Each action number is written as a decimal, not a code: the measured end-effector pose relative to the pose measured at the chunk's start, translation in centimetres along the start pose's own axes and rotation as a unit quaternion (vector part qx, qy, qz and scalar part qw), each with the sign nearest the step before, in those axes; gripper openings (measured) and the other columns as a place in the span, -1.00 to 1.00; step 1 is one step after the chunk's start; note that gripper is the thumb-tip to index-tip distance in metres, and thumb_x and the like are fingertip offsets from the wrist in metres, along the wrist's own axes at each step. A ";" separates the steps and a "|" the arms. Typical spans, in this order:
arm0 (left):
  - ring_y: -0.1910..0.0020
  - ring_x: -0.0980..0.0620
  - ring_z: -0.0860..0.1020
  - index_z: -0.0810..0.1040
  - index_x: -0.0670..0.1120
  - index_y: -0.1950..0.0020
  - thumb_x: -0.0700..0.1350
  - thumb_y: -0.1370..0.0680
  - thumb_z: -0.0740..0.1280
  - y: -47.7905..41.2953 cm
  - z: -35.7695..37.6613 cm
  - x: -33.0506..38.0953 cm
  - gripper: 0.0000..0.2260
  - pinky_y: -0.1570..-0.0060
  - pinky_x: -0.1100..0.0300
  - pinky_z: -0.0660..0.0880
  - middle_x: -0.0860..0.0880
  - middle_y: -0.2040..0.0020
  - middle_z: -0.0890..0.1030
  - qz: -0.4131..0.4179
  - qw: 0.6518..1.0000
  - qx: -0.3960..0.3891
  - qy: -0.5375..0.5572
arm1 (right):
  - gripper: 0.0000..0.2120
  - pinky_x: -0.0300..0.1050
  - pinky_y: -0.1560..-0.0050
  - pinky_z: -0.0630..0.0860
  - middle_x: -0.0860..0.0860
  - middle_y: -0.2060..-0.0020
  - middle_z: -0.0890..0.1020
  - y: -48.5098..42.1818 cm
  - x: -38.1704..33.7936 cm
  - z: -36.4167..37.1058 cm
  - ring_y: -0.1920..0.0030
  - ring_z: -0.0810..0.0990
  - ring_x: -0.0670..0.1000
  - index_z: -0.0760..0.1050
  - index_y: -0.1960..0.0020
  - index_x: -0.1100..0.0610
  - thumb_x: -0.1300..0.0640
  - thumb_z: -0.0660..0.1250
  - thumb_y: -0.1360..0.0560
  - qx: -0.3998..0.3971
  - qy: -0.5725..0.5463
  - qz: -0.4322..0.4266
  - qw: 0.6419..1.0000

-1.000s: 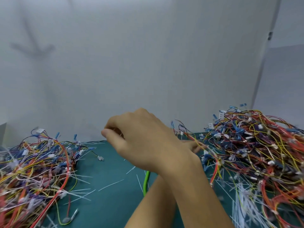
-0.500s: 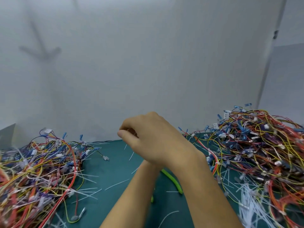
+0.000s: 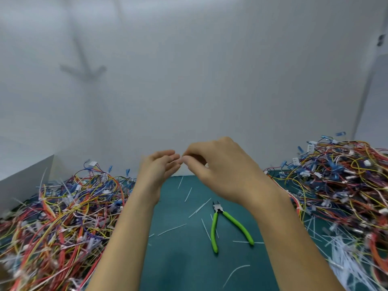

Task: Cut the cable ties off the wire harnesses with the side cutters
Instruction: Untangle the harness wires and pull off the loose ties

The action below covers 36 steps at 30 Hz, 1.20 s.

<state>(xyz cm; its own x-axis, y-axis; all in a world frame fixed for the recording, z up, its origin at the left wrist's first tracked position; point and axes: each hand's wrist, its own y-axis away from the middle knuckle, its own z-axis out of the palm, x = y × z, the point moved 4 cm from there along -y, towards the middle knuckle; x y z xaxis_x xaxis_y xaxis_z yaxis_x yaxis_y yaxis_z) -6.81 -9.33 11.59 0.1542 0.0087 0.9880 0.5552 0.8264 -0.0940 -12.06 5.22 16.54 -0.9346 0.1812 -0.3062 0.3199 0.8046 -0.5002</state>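
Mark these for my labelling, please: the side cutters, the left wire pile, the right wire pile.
side cutters (image 3: 214, 232), head view, on the left green handle.
left wire pile (image 3: 63, 217), head view, middle of the tangle.
right wire pile (image 3: 340, 185), head view, middle of the tangle.

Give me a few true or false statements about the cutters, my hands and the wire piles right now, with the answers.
1. The cutters lie on the green mat, in neither hand. True.
2. The cutters have red handles. False: the handles are green.
3. Wires are heaped on both sides of the mat: a left pile and a right pile. True.
4. The left hand grips a wire bundle. False: it is raised above the mat, fingers loosely straight, holding no bundle.
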 end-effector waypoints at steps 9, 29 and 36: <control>-0.13 -0.20 0.55 0.56 -0.03 -0.20 -0.06 -0.57 0.27 -3.0 -8.0 -1.2 -0.77 -0.03 -0.03 0.53 -0.12 -0.15 0.62 0.083 0.773 0.137 -0.613 | -0.78 -0.09 0.21 0.34 -0.05 0.20 0.64 0.0 0.1 -0.3 0.11 0.59 0.11 0.57 -0.03 -0.06 -0.14 0.21 -0.61 0.100 0.109 0.046 0.988; -0.12 -0.28 0.57 0.32 -0.16 -0.33 0.00 -0.52 0.42 -4.0 -11.0 -5.4 -0.51 0.09 -0.01 0.44 -0.22 -0.21 0.54 -0.008 0.738 0.231 -0.634 | -0.62 -0.08 0.18 0.45 -0.03 0.18 0.66 0.0 0.2 0.3 0.13 0.59 0.14 0.58 0.07 0.00 -0.19 0.11 -0.62 0.089 0.141 0.065 0.984; -0.11 -0.34 0.56 0.36 -0.26 -0.27 -0.09 -0.52 0.38 -4.4 -12.0 -4.5 -0.58 0.10 -0.02 0.40 -0.28 -0.16 0.58 -0.033 0.770 0.244 -0.589 | -0.66 -0.07 0.13 0.48 -0.06 0.16 0.67 0.0 0.2 0.3 0.10 0.60 0.11 0.58 0.05 -0.02 -0.19 0.13 -0.61 0.073 0.121 0.077 0.987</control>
<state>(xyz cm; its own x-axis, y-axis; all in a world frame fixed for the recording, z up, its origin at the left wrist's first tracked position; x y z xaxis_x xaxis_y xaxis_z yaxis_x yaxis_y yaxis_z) -0.13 -19.76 6.10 -0.8685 0.2255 0.4414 0.1134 0.9573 -0.2660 -12.20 5.13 16.25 -0.8775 0.4384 -0.1945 0.4632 0.6697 -0.5805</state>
